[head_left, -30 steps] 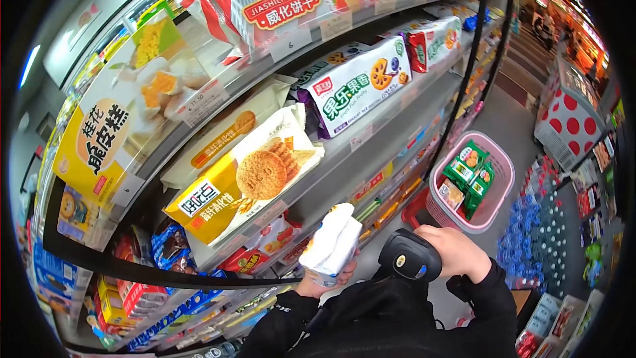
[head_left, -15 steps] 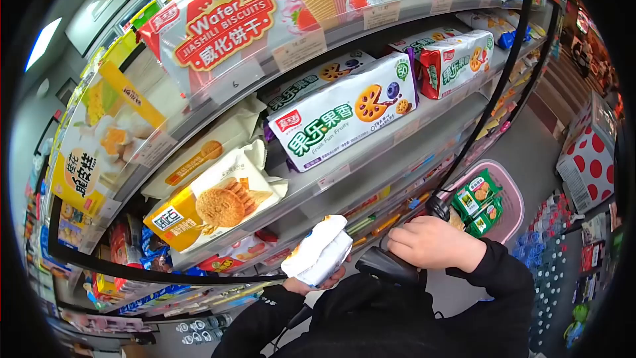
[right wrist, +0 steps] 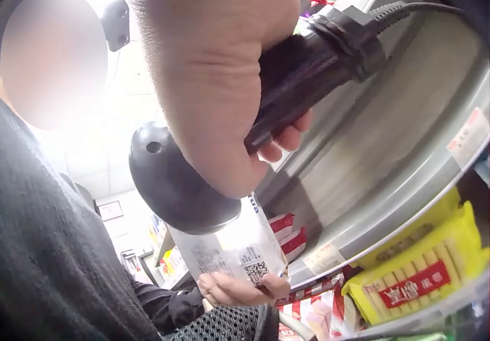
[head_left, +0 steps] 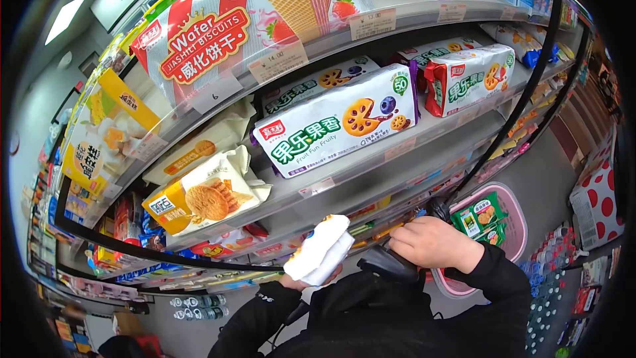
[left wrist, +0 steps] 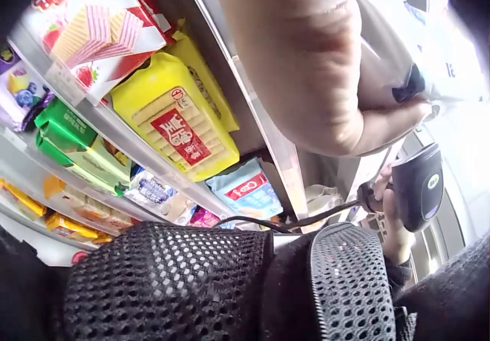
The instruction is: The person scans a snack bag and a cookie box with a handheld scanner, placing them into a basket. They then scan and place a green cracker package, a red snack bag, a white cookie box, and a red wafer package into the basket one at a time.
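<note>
My left hand (left wrist: 306,65) grips a white snack packet (head_left: 321,252) low in front of the body. In the right wrist view a printed code shows on the packet's pale face, with left fingertips (right wrist: 233,289) along its edge. My right hand (head_left: 437,244) is wrapped around the handle of a black corded barcode scanner (head_left: 387,264). The scanner's rounded head (right wrist: 180,180) points at the packet from close by, and a bright patch lies on the packet just below it. From the handle's end a cable (right wrist: 429,8) runs off.
Store shelves stand ahead, holding a wafer biscuit bag (head_left: 218,33), white fruit biscuit packs (head_left: 338,119) and a yellow digestive biscuit pack (head_left: 205,192). On the floor at right, a pink basket (head_left: 517,215) contains green packets (head_left: 480,215). A red-dotted box (head_left: 599,192) stands beyond it.
The right hand has brought the scanner left and turned its head toward the packet. The left hand keeps its hold. The head view has shifted, with the shelf goods now further left.
</note>
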A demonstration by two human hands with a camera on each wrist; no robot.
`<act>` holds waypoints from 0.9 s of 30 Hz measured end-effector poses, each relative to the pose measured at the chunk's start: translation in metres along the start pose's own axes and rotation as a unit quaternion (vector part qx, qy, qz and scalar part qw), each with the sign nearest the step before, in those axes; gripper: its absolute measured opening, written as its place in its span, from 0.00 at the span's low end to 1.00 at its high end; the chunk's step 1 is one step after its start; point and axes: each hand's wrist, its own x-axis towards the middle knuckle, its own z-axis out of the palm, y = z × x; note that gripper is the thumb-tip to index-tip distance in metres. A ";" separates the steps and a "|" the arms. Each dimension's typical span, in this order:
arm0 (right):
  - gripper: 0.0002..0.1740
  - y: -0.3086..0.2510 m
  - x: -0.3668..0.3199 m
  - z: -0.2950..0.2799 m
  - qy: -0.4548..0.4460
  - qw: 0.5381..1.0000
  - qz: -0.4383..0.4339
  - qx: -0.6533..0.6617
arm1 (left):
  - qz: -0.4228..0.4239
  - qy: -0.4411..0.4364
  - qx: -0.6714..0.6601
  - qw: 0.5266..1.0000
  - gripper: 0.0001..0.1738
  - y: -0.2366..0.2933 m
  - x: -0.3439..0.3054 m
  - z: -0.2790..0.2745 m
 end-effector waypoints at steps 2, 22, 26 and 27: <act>0.10 0.007 -0.005 0.003 0.004 0.992 0.049 0.112 | 0.053 0.006 0.005 0.999 0.29 0.014 0.007 -0.077; 0.34 0.051 -0.014 0.057 0.013 0.807 0.269 0.525 | 0.393 0.232 0.416 0.787 0.23 0.029 0.028 0.017; 0.31 0.055 0.003 0.056 0.040 0.816 0.270 0.510 | 0.335 0.233 0.307 0.860 0.20 0.042 0.021 0.028; 0.30 0.055 0.008 0.053 0.030 0.810 0.288 0.510 | 0.344 0.224 0.330 0.850 0.20 0.045 0.019 0.029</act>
